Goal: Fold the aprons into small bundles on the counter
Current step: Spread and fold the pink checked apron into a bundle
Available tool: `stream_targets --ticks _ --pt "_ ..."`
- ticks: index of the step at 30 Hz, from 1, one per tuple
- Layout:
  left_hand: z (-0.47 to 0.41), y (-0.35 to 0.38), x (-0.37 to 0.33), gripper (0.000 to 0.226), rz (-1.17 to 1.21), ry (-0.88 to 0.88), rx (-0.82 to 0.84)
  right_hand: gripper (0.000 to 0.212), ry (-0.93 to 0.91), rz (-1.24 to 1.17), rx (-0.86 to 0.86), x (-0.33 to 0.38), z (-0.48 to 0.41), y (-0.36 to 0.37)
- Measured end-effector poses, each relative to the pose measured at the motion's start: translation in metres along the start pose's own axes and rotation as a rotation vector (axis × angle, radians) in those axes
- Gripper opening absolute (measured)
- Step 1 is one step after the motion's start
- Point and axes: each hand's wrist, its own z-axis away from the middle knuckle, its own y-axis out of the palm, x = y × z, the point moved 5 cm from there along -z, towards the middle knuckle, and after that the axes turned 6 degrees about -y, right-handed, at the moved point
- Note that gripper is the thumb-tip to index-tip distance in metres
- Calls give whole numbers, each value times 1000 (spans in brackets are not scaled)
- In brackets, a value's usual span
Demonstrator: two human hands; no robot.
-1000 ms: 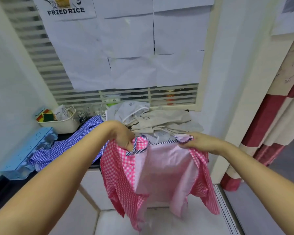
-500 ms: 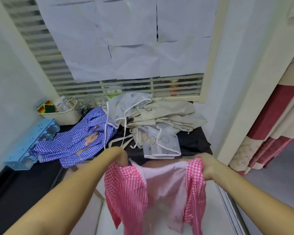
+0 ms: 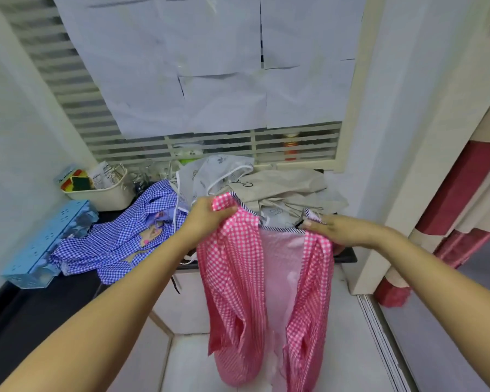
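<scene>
On my left hand [image 3: 205, 219] the fingers [image 3: 210, 206] are curled tight on the top left corner of the pink checked apron [image 3: 232, 278]. The thumb lies over the cloth; the other fingertips are tucked beneath it and I cannot see them. On my right hand [image 3: 334, 232] the fingers [image 3: 314, 225] reach out flatter and pinch the top right corner at the dark striped trim. How many of them are under the fabric I cannot tell.

The apron's top edge spans the gap between the two hands, and the rest hangs down from them in front of the bench [image 3: 40, 304] edge, not resting on it. Both checked sides are turned inward, leaving a paler pink strip down the middle. The bottom hem runs out of the frame.

Behind the fingers, on the bench, lies a heap of pale grey and beige aprons [image 3: 283, 185]. My hands and the pink cloth cover its front, and the lettering on the beige one is too small to read. Left of the heap a blue checked apron [image 3: 116, 241] is spread loose. A cream basket [image 3: 105, 195] stands behind it, and a light blue plastic rack [image 3: 46, 244] lies at the bench's left end. A red and cream curtain [image 3: 453, 205] hangs at the far right, cut by the frame.
</scene>
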Motion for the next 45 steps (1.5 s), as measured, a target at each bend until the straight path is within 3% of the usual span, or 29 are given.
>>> stream_targets --ticks 2,4,6,8,11,15,19,22,25,27,30,32,34,37,40,43,45 --pt "0 -12 -9 11 60 37 -97 42 -17 -152 55 -1 2 -10" --pt "-1 -23 -17 11 79 67 -158 46 -61 -154 51 -1 0 -18" --pt "-3 -30 -25 17 61 82 -173 46 -78 -230 29 -3 -4 -21" --pt "-3 -34 -31 18 62 84 -165 32 -81 -327 87 -3 -7 -19" --pt "0 -35 -42 13 81 96 -142 17 -60 -220 203 -4 -5 -22" --pt "7 -34 -55 11 106 101 -71 31 -6 19 178 -15 -11 -17" --pt "15 -34 -71 10 56 133 -15 88 -11 -24 207 -13 -15 29" --pt "16 -41 -77 5 124 95 -94 112 -163 -24 188 3 -8 91" --pt "15 -53 -77 6 313 38 -217 122 -306 -122 25 8 -5 142" --pt "14 -60 -79 9 341 34 -280 106 -293 -273 -104 4 -1 153" --pt "14 -66 -81 10 292 58 -297 55 -239 -431 -377 -4 0 137" --pt "14 -67 -81 7 257 63 -227 43 -261 -418 -464 -1 -2 117" --pt "13 -68 -80 15 210 56 -117 38 -282 -403 -435 8 -5 96" --pt "10 -74 -76 29 142 36 -11 37 -314 -381 -243 21 -5 69" --pt "3 -80 -69 37 104 8 45 43 -305 -163 -102 19 -7 47" --pt "0 -79 -62 36 98 -17 76 36 -287 -5 -44 17 -12 32" --pt "-3 -75 -61 29 160 4 107 37 -268 -62 -38 18 -12 22"
